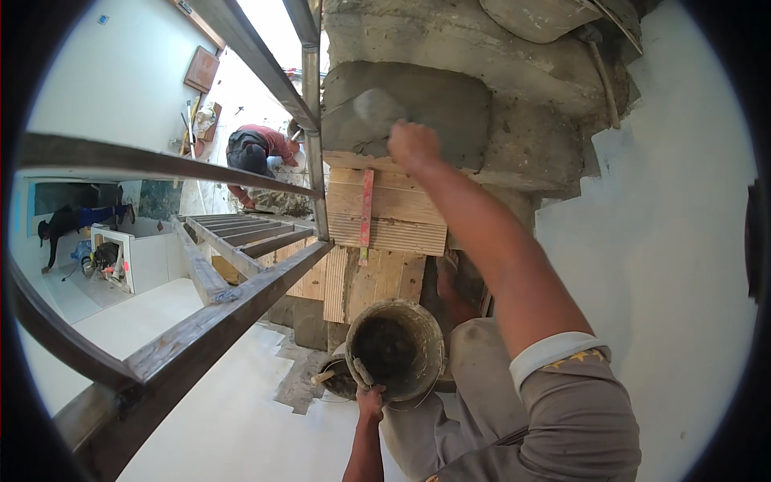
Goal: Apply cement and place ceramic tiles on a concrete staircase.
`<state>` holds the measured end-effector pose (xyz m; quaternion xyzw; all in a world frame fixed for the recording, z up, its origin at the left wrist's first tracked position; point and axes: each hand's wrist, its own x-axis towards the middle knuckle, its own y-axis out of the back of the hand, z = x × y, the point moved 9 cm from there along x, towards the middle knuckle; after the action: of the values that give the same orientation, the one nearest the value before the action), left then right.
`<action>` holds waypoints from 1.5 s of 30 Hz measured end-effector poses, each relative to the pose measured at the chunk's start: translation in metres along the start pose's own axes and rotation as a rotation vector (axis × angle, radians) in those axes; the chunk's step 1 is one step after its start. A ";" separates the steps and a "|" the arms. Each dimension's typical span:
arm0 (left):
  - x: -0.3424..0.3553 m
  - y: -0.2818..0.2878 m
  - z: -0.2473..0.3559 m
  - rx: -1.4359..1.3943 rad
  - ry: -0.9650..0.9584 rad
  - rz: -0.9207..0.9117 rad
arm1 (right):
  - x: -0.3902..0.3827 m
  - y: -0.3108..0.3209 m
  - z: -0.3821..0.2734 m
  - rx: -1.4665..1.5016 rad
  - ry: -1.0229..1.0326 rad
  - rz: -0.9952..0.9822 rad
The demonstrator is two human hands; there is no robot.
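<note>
- My right hand (414, 146) was closed in a narrow fist around a trowel (379, 108); its pale grey blade was a blur, and its handle was hidden under my fingers.
- The blade sat against wet mortar (454, 112), a smooth, dark grey slab, roughly rectangular with rounded corners, spread across a tread of the rough concrete stairs (542, 153).
- My left hand (371, 403) was curled tight on the rim of a bucket (434, 341), round, mortar-crusted and dark inside; a caked, lumpy piece lay just beyond my knuckles, and I could not tell what it was.
- The bucket stood by my trouser leg (482, 361), with a smaller pail (334, 394) beside it and a pale, rounded wooden handle (323, 377) jutting out.
- Between mortar and bucket were beige tiles (401, 197), wood-grained, with finely ribbed edges; a straight red level (367, 210) lay across them.
- To my left ran a railing (316, 161) of square, dull steel tubing.
- Beyond it, a person in a red top (273, 143) was bent low.
</note>
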<state>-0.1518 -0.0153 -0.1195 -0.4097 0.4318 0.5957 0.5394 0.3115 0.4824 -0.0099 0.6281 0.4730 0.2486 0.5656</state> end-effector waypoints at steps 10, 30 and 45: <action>-0.004 -0.030 0.016 0.023 0.032 0.037 | -0.071 0.029 0.304 0.115 -0.650 -0.113; -0.020 -0.123 0.045 -0.035 -0.036 0.048 | 0.003 -0.016 0.013 0.175 0.159 -0.161; -0.008 -0.130 0.057 0.061 -0.002 -0.063 | -0.126 0.050 0.240 0.211 -0.040 0.064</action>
<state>-0.0225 0.0429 -0.1047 -0.4059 0.4358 0.5653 0.5707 0.4762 0.2623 0.0090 0.7039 0.4649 0.2029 0.4972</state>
